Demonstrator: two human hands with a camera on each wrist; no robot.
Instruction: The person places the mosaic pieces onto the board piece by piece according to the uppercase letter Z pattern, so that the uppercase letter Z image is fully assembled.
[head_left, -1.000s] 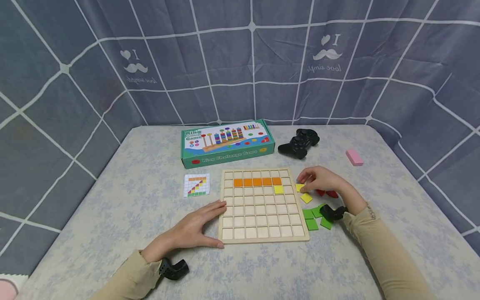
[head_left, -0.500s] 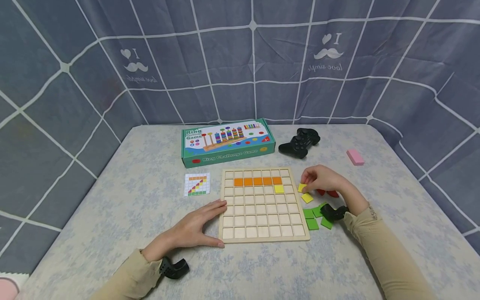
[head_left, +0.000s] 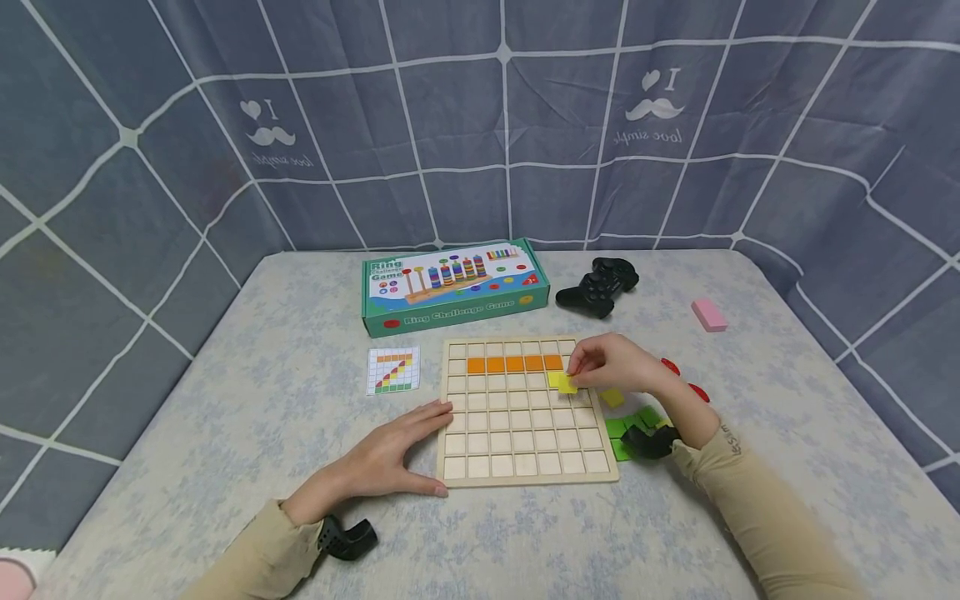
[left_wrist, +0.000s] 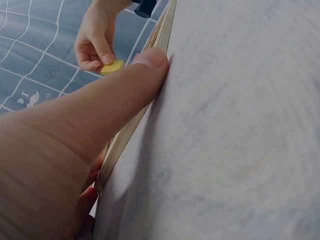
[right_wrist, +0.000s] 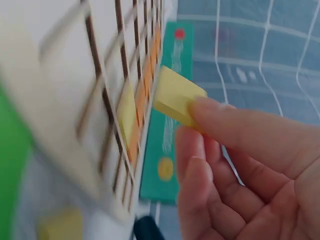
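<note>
My right hand (head_left: 617, 363) pinches a yellow square tile (right_wrist: 177, 95) between thumb and fingers, held above the wooden grid board (head_left: 529, 442). In the head view that tile partly overlaps another yellow tile (head_left: 553, 379) lying in a cell under the right end of the orange tile row (head_left: 514, 364). My left hand (head_left: 390, 450) rests at the board's left edge, its fingers and thumb spread and touching the frame. Left of the board lies a pattern card (head_left: 393, 371) with a coloured grid design.
Right of the board lie a loose yellow tile (head_left: 612, 397), several green tiles (head_left: 617, 429) partly under the right wrist, and red pieces (head_left: 699, 392). Behind stand a green game box (head_left: 457, 287), a black game controller (head_left: 598, 287) and a pink block (head_left: 708, 315).
My right hand has lifted a yellow tile from beside the board and carried it left over the grid. The red pieces are now more exposed. My left hand stays put.
</note>
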